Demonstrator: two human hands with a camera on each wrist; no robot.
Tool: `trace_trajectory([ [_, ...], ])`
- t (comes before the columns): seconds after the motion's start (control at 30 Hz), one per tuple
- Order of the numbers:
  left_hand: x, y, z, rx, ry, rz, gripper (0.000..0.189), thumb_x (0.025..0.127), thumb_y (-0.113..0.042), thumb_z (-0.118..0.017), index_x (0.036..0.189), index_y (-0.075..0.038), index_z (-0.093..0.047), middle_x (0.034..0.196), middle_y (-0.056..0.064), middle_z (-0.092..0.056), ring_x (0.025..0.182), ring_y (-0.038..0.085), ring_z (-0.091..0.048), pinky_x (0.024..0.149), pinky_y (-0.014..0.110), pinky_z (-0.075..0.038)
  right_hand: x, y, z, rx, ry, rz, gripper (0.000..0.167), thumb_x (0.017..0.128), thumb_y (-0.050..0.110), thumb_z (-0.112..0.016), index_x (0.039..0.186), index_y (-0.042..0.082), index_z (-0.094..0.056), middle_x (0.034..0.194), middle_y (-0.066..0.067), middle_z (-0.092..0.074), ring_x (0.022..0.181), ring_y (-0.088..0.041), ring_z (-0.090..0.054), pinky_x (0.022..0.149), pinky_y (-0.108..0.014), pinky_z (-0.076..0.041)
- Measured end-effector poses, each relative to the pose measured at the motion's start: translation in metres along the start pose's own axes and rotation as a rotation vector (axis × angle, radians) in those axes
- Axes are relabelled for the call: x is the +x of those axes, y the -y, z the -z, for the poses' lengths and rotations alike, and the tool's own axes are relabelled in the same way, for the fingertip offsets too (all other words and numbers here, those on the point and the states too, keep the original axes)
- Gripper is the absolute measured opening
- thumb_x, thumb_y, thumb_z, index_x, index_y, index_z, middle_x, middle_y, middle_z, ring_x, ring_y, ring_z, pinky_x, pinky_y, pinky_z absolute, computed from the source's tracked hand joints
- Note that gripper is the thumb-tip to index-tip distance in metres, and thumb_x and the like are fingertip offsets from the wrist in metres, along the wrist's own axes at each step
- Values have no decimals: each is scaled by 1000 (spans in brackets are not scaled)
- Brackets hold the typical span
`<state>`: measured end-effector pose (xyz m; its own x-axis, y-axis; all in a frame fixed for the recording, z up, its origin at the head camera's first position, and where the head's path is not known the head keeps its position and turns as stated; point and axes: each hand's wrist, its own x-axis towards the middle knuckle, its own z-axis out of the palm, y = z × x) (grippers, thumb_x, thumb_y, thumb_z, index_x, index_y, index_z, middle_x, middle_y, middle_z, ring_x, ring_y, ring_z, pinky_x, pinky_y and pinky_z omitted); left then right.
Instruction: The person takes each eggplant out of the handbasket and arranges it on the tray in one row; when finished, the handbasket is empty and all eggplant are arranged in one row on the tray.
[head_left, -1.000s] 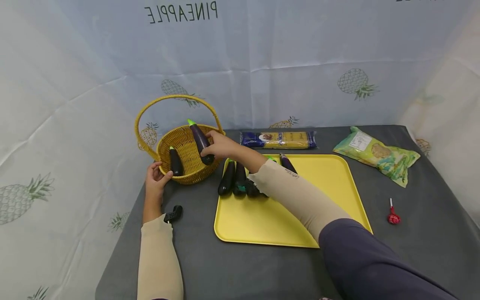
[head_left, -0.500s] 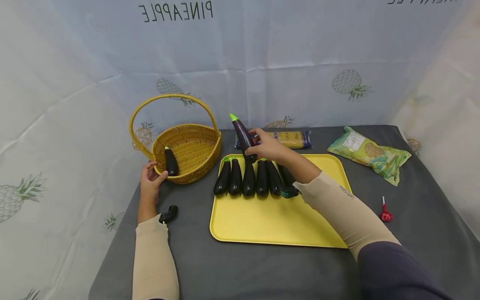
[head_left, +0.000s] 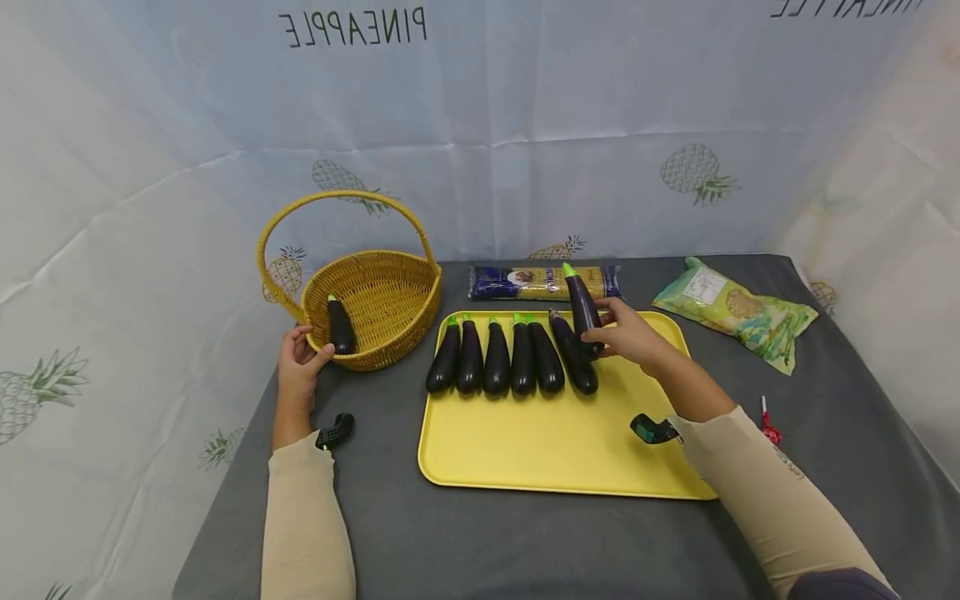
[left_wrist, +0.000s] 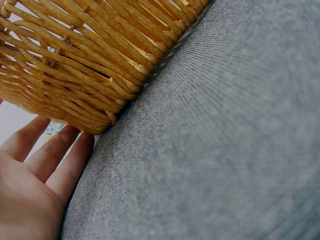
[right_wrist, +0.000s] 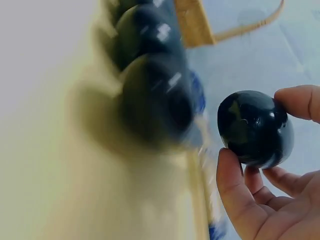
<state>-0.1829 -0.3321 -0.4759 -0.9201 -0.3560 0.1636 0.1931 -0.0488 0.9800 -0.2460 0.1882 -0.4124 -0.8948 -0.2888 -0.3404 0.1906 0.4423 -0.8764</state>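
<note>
In the head view, my right hand (head_left: 628, 336) pinches an eggplant (head_left: 582, 312) with a green stem end, upright above the right end of a row. The right wrist view shows the rounded end of this eggplant (right_wrist: 255, 129) between thumb and fingers. Several eggplants (head_left: 497, 360) lie side by side on a yellow tray (head_left: 525, 450). My left hand (head_left: 298, 371) holds the near left rim of a yellow wicker basket (head_left: 390, 312), thumb at the rim. In the left wrist view, its fingers (left_wrist: 55, 155) reach behind the woven wall (left_wrist: 90, 65). One eggplant (head_left: 341, 325) lies inside the basket.
Behind the tray lies a blue and yellow pasta packet (head_left: 510, 283). A green snack bag (head_left: 738, 308) rests at the back right, with a red lollipop (head_left: 770, 432) nearer. The basket's tall handle (head_left: 341, 194) arches upward. A pineapple-print cloth (head_left: 555, 108) hangs behind the table.
My right hand has carried the eggplant from over the basket rightward across the tray to the row's right end. My left hand has stayed at the basket rim.
</note>
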Motion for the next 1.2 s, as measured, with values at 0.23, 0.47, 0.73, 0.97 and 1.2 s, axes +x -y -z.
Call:
trace_trajectory([
  [0.23, 3, 5, 2, -25, -25, 21, 44, 88, 14, -62, 123, -9, -48, 142, 27, -41, 114, 24, -51, 85, 21, -45, -20, -37, 9, -11, 21, -84, 81, 94, 26, -63, 152, 0, -12, 133, -29, -37, 112, -38, -53, 87, -46, -50],
  [0.47, 1, 4, 3, -16, -28, 21, 44, 88, 12, -62, 124, -7, -48, 142, 27, -41, 113, 23, -52, 85, 20, -45, -21, -50, -2, -36, 51, -111, 81, 93, 27, -65, 150, -3, -16, 131, -28, -43, 111, -36, -54, 86, -45, -50],
  [0.73, 9, 17, 6, -9, -42, 24, 45, 88, 8, -65, 126, -11, -48, 144, 22, -42, 118, 24, -50, 87, 19, -44, -23, -48, -6, -131, 25, -124, 83, 91, 36, -68, 147, -4, -23, 129, -28, -44, 103, -33, -57, 80, -41, -53],
  [0.97, 9, 18, 6, -23, -39, -13, 45, 87, 8, -67, 124, -8, -49, 139, 24, -45, 112, 20, -53, 87, 20, -44, -22, -34, 5, -212, 25, -105, 80, 94, 41, -63, 147, -5, -25, 120, -24, -48, 89, -29, -60, 77, -41, -52],
  [1.2, 9, 22, 7, -26, -24, -28, 46, 88, 9, -65, 127, -6, -47, 140, 25, -44, 115, 25, -52, 86, 20, -44, 0, 5, -1, -252, 12, 7, 67, 96, 33, -62, 146, -2, -32, 119, -23, -48, 94, -35, -60, 78, -44, -53],
])
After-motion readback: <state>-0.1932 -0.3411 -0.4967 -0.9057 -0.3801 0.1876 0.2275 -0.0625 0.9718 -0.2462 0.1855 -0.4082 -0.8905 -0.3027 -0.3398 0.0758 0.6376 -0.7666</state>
